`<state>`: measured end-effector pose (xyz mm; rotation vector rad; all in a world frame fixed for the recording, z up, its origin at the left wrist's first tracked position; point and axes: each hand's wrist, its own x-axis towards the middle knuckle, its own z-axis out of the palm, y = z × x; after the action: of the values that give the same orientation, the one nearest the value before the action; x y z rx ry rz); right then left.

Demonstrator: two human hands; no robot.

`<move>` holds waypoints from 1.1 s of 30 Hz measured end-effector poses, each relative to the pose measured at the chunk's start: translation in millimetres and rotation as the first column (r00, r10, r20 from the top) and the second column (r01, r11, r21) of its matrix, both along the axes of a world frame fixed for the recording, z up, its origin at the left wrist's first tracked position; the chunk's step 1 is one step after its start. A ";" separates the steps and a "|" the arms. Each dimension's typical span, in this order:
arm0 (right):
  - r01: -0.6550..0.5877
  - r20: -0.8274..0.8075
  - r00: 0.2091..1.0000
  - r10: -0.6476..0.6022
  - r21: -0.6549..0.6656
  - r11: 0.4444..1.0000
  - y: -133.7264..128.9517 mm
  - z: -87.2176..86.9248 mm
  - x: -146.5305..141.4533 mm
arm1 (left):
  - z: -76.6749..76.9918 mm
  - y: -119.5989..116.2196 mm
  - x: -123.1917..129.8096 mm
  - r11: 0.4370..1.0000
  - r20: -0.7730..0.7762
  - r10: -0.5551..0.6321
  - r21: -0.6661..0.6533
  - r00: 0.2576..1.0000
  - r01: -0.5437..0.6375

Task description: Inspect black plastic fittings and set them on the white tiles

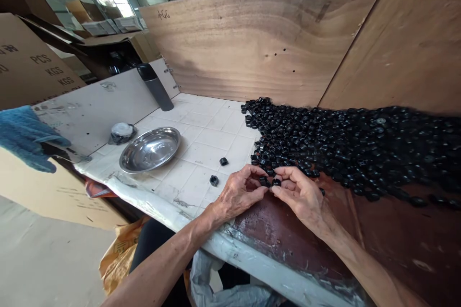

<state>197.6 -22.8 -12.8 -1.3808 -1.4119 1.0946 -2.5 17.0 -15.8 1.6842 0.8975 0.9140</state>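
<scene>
Both my hands meet low over the front of the table. My left hand (243,188) is closed, pinching a small black ring-like part (264,181) between thumb and fingers. A second small black part (276,182) sits in the pinch of my right hand (300,194), close beside the first; whether the two parts touch I cannot tell. Just behind my hands spreads a large pile of the same black parts (324,139). Left of my left hand, two loose black parts lie apart on the white tiled surface, one nearer (213,181) and one farther (224,161).
A shiny metal bowl (149,151) stands at left, with a dark bottle (155,87) and a wrapped white lump (122,132) behind it. Plywood boards (252,48) wall the back. A blue cloth (29,134) hangs over the left edge; cardboard boxes (32,57) stand beyond.
</scene>
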 end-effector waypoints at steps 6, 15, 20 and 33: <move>-0.006 0.068 0.998 -0.001 0.107 0.994 -1.4 6.9 -3.6 | 1.4 1.0 0.5 0.999 0.117 -0.042 0.018 0.992 0.040; 0.000 0.088 0.996 -0.013 0.150 0.989 -3.9 2.4 -4.2 | -7.3 4.1 -0.3 0.999 0.192 -0.047 0.015 0.980 0.045; -0.038 0.049 0.998 0.027 0.234 0.971 -4.8 6.9 -4.6 | -4.2 3.8 0.8 0.999 0.204 -0.039 0.010 0.978 0.037; 0.007 0.052 0.999 -0.015 0.150 0.989 -5.4 9.7 -5.6 | -8.6 4.8 -0.1 0.995 0.183 -0.076 0.083 0.980 0.061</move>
<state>192.0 -28.2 -3.1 -1.3173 -1.4913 0.9308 -2.7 21.8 -24.4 1.6533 0.6829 1.0508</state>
